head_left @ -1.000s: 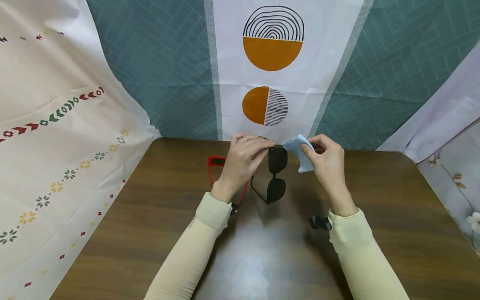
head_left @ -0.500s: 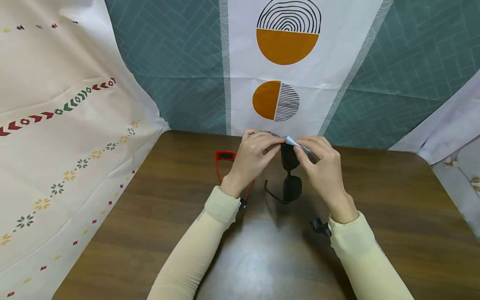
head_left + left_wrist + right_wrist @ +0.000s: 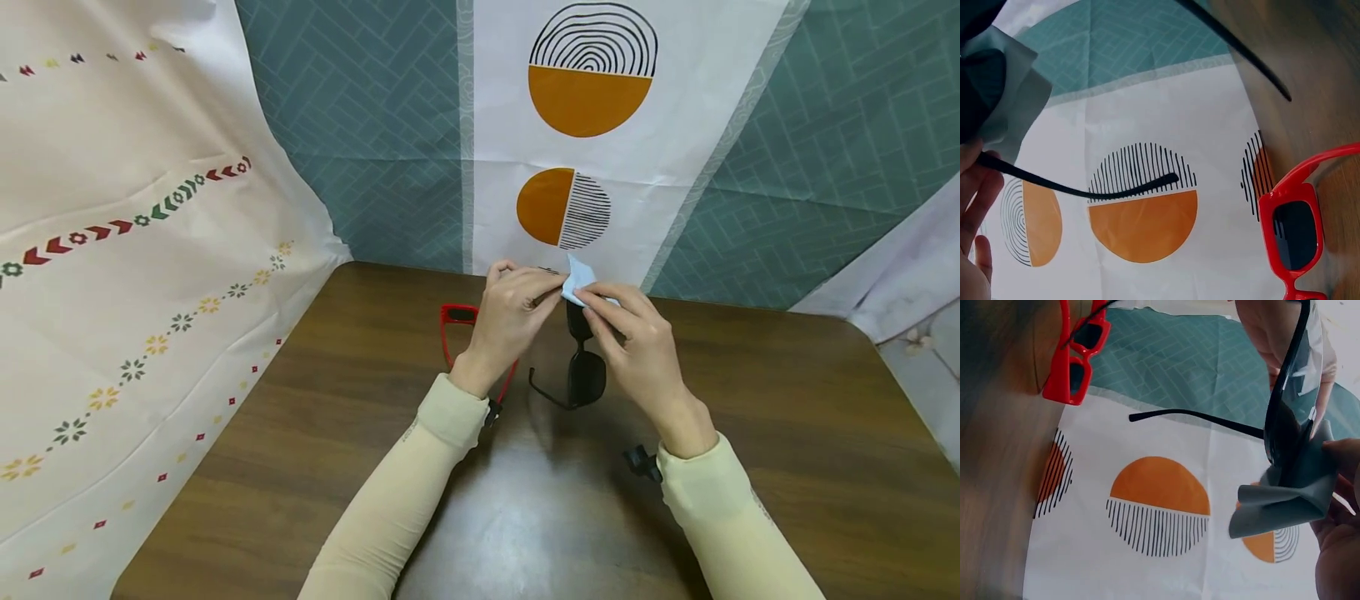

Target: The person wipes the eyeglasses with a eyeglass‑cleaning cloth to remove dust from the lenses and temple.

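One left hand [image 3: 513,312] pinches black, dark-lensed sunglasses [image 3: 586,379]; against them, the right hand [image 3: 639,346] grips thin pale-blue cloth [image 3: 579,277]; red-framed sunglasses [image 3: 460,315] lie left of them.

Your table [image 3: 787,417] is brown wood-grain, far corners rounded, with a glare patch on your side of the left hand [image 3: 510,321]. Red sunglasses [image 3: 460,315] sit below that hand, temples apparently open toward you; hand hides part.
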Motion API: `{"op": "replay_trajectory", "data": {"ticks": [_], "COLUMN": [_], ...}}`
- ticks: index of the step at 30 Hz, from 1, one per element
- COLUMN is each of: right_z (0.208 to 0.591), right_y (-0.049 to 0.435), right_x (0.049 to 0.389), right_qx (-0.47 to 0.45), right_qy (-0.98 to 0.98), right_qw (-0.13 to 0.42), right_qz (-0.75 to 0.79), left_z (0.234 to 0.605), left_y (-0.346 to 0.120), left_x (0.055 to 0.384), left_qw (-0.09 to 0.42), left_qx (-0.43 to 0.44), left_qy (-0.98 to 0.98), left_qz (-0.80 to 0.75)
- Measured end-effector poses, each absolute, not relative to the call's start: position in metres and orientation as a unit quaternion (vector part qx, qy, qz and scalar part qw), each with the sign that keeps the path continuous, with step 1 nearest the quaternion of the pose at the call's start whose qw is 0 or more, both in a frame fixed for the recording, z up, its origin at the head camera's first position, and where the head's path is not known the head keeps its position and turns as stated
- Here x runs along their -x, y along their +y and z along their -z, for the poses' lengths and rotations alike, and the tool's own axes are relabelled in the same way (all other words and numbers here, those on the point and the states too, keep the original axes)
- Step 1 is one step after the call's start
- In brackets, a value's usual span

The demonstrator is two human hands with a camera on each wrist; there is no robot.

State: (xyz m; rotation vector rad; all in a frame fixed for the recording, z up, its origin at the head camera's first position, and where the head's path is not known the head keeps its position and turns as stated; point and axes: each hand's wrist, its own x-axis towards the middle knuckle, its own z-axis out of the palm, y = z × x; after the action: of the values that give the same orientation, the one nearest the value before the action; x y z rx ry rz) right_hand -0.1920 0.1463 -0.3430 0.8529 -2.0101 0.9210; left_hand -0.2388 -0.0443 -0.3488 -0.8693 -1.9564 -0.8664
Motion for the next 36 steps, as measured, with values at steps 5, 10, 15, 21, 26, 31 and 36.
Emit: {"op": "replay_trajectory", "data": {"ticks": [5,10,15,21,26,31,36], "right_z": [0.344,0.344,0.343,0.341,0.338,0.336,0.332], "right_y": [0.139,0.136,0.138,0.143,0.148,0.152,0.153], "right_x": [0.191,0.189,0.189,0.189,0.190,0.191,0.188], "right_qx": [-0.344,-0.356,-0.362,-0.381,-0.399,-0.405,-0.417], "right_qy": [-0.771,-0.763,-0.759,-0.762,-0.768,-0.769,-0.760], "right_qw": [0.386,0.378,0.361,0.351,0.343,0.334,0.311], "right_qz": [-0.372,-0.384,-0.403,-0.388,-0.366,-0.364,-0.390], "left_z": [0.349,0.350,0.349,0.348,0.348,0.348,0.347], "left_y": [-0.044,-0.043,-0.043,-0.045,-0.047,-0.052,-0.056], "left_x": [0.240,0.241,0.241,0.240,0.243,0.245,0.248], "left_qw": [0.420,0.429,0.425,0.428,0.428,0.433,0.436], "left_qx": [0.324,0.304,0.292,0.277,0.268,0.263,0.251], "left_qy": [-0.768,-0.768,-0.767,-0.770,-0.773,-0.770,-0.768], "left_qz": [0.359,0.365,0.380,0.383,0.383,0.387,0.396]}}
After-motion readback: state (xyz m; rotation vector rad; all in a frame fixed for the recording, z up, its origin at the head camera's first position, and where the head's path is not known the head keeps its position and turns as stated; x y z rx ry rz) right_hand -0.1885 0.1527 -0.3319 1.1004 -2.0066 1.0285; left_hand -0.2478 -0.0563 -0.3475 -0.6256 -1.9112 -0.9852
